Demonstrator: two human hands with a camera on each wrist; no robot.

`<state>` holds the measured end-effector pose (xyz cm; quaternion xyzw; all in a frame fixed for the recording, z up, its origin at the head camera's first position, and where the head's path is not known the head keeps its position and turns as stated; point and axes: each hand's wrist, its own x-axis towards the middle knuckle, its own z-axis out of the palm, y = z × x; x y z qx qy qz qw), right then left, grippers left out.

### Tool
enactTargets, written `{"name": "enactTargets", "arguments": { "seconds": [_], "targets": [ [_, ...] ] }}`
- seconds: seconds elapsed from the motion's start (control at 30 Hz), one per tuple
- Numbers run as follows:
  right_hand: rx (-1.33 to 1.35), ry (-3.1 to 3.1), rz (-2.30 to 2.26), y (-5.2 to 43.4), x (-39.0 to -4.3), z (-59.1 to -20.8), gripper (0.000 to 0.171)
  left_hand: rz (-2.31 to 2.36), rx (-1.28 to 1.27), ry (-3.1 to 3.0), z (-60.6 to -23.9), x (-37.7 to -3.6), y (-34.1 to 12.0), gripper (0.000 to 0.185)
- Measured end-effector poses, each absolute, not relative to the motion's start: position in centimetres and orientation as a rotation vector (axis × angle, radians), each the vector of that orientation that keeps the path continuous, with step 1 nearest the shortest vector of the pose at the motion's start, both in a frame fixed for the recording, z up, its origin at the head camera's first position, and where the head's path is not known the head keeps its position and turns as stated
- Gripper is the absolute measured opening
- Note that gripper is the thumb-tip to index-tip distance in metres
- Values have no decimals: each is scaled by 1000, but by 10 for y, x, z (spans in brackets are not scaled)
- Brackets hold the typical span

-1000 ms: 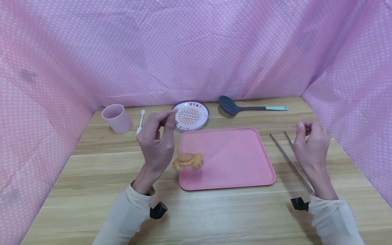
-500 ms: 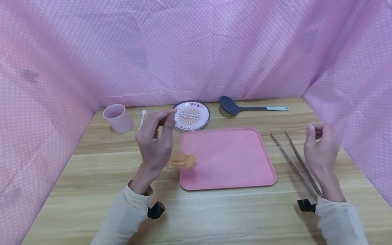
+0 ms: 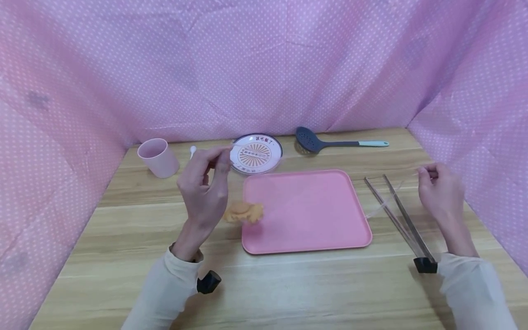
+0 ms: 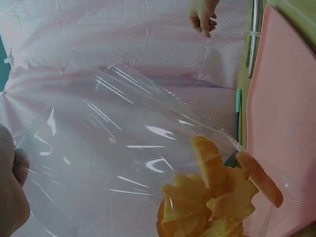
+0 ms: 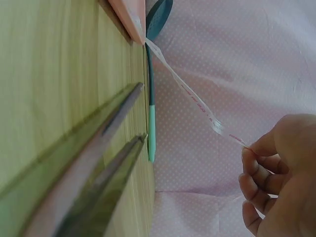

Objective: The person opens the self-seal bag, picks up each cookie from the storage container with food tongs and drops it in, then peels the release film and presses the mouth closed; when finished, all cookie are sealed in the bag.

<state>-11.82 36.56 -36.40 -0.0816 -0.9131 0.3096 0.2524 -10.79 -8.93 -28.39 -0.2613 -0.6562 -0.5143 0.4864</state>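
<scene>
My left hand [image 3: 204, 188] pinches the upper edge of a clear plastic bag [image 4: 113, 143] between thumb and fingers. Several yellow-brown, scallop-edged cookies [image 4: 217, 197] lie in the bottom of the bag, which hangs over the left edge of a pink tray [image 3: 307, 211]. Off to the right of the tray, my right hand [image 3: 443, 197] pinches one end of a thin, clear strip [image 5: 182, 84] with small red print. The strip slants from the fingertips down toward the tray's corner in the right wrist view. The bag's film is barely visible in the head view.
Metal tongs [image 3: 400, 211] lie between the tray and my right hand. Along the back are a pink cup [image 3: 158, 158], a small white spoon [image 3: 192, 151] partly behind my left hand, a printed plate [image 3: 255, 153] and a slotted spoon [image 3: 309, 140]. Polka-dot cloth surrounds the table.
My right hand has moved right, away from the bag, and the strip, stretched level one second ago, now hangs slanting downward. My left hand and the bagged cookies have shifted slightly left.
</scene>
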Motion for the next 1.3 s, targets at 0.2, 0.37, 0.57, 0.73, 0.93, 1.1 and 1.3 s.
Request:
{"name": "enactTargets", "arguments": {
  "seconds": [0.2, 0.37, 0.57, 0.73, 0.93, 1.1, 1.3],
  "targets": [
    [-191, -2579, 769, 379, -124, -366, 30, -1225, -624, -1606, -286, -109, -89, 8],
    [-48, -2663, 676, 381, -129, -376, 27, -1226, -635, -1604, -286, -110, -89, 8],
    [-43, -2677, 633, 381, -131, -381, 26, -1223, -642, -1597, -287, -110, -89, 9],
    [-58, -2652, 609, 380, -130, -381, 23, -1221, -651, -1597, -287, -110, -88, 10],
    [-50, -2631, 594, 377, -131, -378, 24, -1246, -660, -1590, -287, -110, -87, 9],
    [3, -2580, 623, 365, -129, -373, 24, -1241, -658, -1598, -287, -110, -85, 9],
    [175, -2501, 777, 321, -123, -364, 17, -1250, -663, -1595, -288, -110, -85, 9]
  ]
}}
